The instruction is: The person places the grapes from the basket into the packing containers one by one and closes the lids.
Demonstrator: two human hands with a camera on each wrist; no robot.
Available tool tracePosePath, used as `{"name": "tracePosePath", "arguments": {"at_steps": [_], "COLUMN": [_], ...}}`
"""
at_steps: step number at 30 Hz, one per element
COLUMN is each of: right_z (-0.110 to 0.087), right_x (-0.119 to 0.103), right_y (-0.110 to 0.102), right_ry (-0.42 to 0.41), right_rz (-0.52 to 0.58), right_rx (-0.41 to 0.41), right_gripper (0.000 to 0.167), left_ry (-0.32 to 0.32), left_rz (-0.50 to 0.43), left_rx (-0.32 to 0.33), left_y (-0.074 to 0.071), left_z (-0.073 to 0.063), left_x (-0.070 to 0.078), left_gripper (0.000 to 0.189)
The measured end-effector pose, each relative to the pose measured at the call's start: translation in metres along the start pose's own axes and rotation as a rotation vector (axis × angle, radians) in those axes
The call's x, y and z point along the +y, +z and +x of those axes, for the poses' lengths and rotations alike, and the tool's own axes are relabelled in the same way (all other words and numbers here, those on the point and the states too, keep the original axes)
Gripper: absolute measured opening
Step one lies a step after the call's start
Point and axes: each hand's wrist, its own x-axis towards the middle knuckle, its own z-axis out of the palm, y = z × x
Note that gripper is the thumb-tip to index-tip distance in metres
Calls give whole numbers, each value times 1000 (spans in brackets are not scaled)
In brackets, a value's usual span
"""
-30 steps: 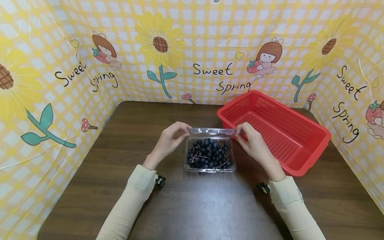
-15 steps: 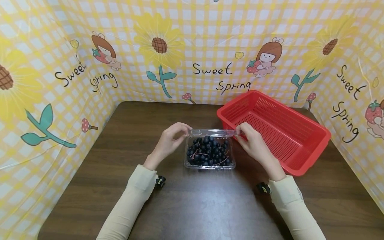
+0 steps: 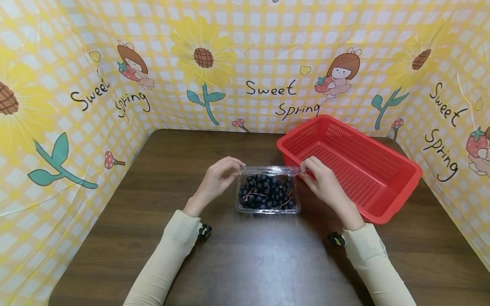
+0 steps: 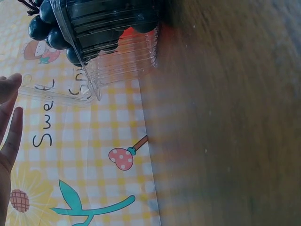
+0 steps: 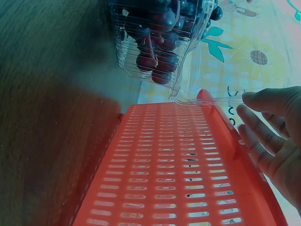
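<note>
A clear plastic clamshell box [image 3: 245, 211] of dark grapes [image 3: 266, 193] sits mid-table in the head view, with thin stems showing among the fruit. Its lid [image 3: 269, 171] stands raised along the far side. My left hand [image 3: 220, 176] pinches the lid's left end between thumb and finger. At the right end, my right hand [image 3: 320, 178] pinches it the same way. From the right wrist, the thumb [image 5: 263, 98] lies against the lid's edge, the other fingers loosely bent below. In the left wrist view the box wall [image 4: 127, 75] is seen side-on, grapes pressing inside.
A red slotted basket [image 3: 373, 199] stands at the right back, close beside my right hand and the box. Yellow checked cloth [image 3: 260, 63] with flower prints walls the brown table [image 3: 183, 255] behind and on both sides.
The near edge of the box has shifted slightly away from me, and the lid's strip has dropped a little with a changed tilt. Both hands keep their pinch, almost still.
</note>
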Motion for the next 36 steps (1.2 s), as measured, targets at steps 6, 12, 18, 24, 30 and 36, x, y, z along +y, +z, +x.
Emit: {"name": "tracePosePath", "arguments": {"at_steps": [6,12,18,24,30,36], "right_z": [-1,0,-1,0,0,0], "right_x": [1,1,1,1,2,1], "right_y": [0,0,-1,-2,-4,-4], "right_ry": [-1,-9,0,9,4,-2], "right_rz": [8,17,34,48,64,63], "right_rx": [-4,-9,-24,-45,-59,-63], "right_gripper": [27,29,29,31,32,38], "left_ry": [0,-22,-48,-79,-112,-136], "left_rz": [-4,-2,-19,-46,-72,-65], "left_rx": [-3,-33,-54,-84,-116,-135], "left_y": [2,0,-3,-11,-13,-14], "left_z": [0,0,3,10,10,11], "left_x": [0,0,10,31,32,35], "left_gripper": [23,24,23,20,22,23]}}
